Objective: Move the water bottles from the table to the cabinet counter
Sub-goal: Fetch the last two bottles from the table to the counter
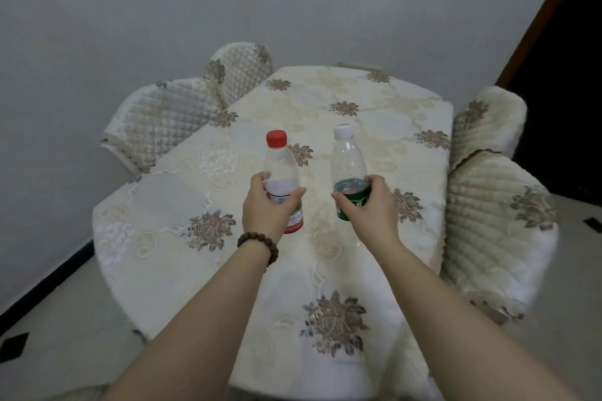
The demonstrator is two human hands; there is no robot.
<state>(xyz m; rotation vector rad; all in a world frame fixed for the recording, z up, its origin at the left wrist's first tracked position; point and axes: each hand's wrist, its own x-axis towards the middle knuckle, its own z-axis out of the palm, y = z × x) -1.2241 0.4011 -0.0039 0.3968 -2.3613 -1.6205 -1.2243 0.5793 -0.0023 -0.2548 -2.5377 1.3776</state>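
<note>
The left grip [265, 205] curls round the red-capped bottle [282, 179], clear and seemingly empty. The right grip [365, 205] curls round the white-capped bottle [348, 169], also seemingly empty, above the surface [163, 205].

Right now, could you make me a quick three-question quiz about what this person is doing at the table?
1. True or false: the left hand grips the red-capped bottle.
2. Which label colour has the bottle in the right hand: A blue, B green, C yellow?
3. Fill in: the beaded bracelet sits on the ___ wrist.

Key: 1 true. 2 B, the white-capped bottle has a green label. 3 left.
</note>
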